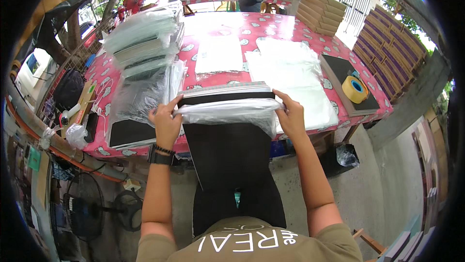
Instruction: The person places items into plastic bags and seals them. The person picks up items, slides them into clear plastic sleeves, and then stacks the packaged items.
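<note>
A flat black board-like item [228, 155] leans at the table's near edge, its lower part against my body. A clear plastic bag [225, 111] is bunched across its upper part, with grey-white layered edges showing at the far end. My left hand [167, 119] pinches the bag and the item's edge at the left. At the right edge, my right hand [291, 115] does likewise, thumb and fingers closed on the plastic. Whether either hand grips the board too is hard to see.
Plastic-wrapped flat items [145, 44] are piled on the left. Clear plastic bags [290, 78] lie on the right of the pink patterned table [213, 24]. A yellow tape roll [355, 90] rests on a dark board [334, 70]. Cartons [390, 44] stand beyond; a black fan [87, 208] is below left.
</note>
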Demonstrator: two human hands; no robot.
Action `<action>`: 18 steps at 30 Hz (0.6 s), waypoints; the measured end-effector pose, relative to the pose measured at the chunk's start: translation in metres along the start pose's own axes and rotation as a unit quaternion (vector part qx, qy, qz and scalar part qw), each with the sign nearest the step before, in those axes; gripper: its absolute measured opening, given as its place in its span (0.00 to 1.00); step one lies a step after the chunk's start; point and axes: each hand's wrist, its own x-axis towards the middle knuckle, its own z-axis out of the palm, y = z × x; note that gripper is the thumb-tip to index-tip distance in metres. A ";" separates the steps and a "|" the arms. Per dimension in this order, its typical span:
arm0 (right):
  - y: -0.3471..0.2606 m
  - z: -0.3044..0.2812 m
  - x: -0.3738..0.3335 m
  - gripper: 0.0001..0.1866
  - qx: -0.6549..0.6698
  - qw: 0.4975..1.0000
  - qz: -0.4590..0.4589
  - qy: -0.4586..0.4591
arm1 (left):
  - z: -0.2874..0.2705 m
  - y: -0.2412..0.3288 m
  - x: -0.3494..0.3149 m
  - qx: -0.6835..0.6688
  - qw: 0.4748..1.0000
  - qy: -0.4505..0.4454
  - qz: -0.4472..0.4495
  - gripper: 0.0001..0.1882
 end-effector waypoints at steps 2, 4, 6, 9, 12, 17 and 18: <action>-0.002 -0.009 -0.012 0.10 0.072 0.996 -0.015 0.050 | -0.011 0.000 -0.007 -0.055 0.998 0.017 0.025 0.21; -0.009 -0.021 -0.007 0.04 0.258 0.963 0.071 -0.013 | -0.023 0.003 -0.009 -0.191 0.978 0.065 0.046 0.14; 0.000 -0.035 0.001 0.03 0.441 0.865 0.187 -0.150 | -0.044 0.005 -0.006 -0.322 0.944 -0.052 -0.044 0.09; -0.007 -0.032 0.002 0.05 0.560 0.745 0.290 -0.218 | -0.052 -0.014 -0.009 -0.529 0.812 -0.172 -0.176 0.04; 0.049 -0.011 -0.015 0.09 0.542 0.746 0.312 -0.228 | -0.043 -0.035 -0.032 -0.736 0.540 -0.272 -0.305 0.10; 0.068 0.000 -0.079 0.11 0.514 0.742 0.390 -0.182 | -0.009 -0.060 -0.113 -0.682 0.578 -0.210 -0.396 0.09; 0.076 0.002 -0.096 0.10 0.503 0.748 0.394 -0.180 | 0.001 -0.069 -0.133 -0.658 0.600 -0.223 -0.396 0.09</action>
